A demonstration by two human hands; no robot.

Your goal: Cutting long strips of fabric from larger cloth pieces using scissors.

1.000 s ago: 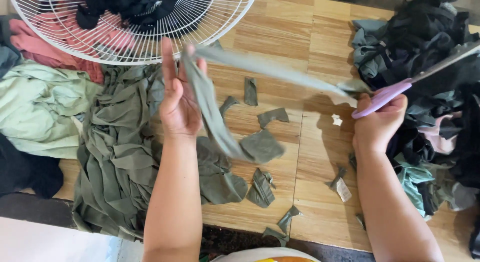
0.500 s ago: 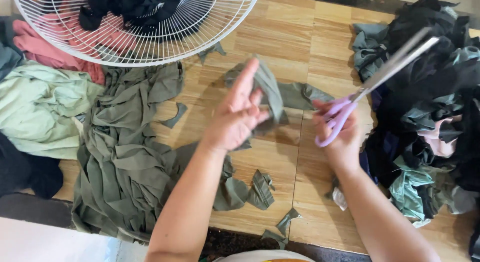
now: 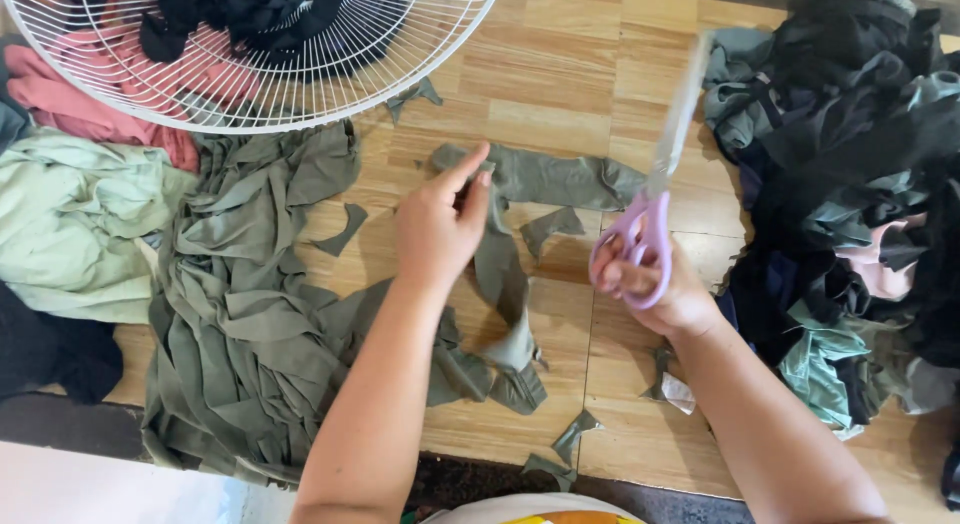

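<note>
The biggest risk I see is the scissors (image 3: 655,199). Their blades point up and away from me, toward the far edge of the wooden table (image 3: 560,74), and they look blurred, so I judge they are in motion. My left hand (image 3: 440,224) is near them. If I bring the blades down too fast, they could catch my left fingers (image 3: 468,174) instead of the cloth. The olive strip (image 3: 545,179) could also slip out of my pinch, because it hangs loose and bends down toward the cut scraps (image 3: 500,379) below, and then the cut would go crooked.

My left thumb and first finger are closed together on one end of the olive strip, near its left tip. The other fingers curl under, so I cannot tell if they also touch the cloth. The strip lies across the table from my left hand toward the scissors, and one part falls toward me.

My right hand (image 3: 650,284) is closed on the purple handles. The fingers pass through the loops, and I cannot tell if the blades are open or together because of the blur.

A heap of olive fabric (image 3: 240,314) lies to my left, and a dark clothes pile (image 3: 850,184) lies to my right. A white wire fan guard (image 3: 330,74) with some clothes on it rests at the far left.
</note>
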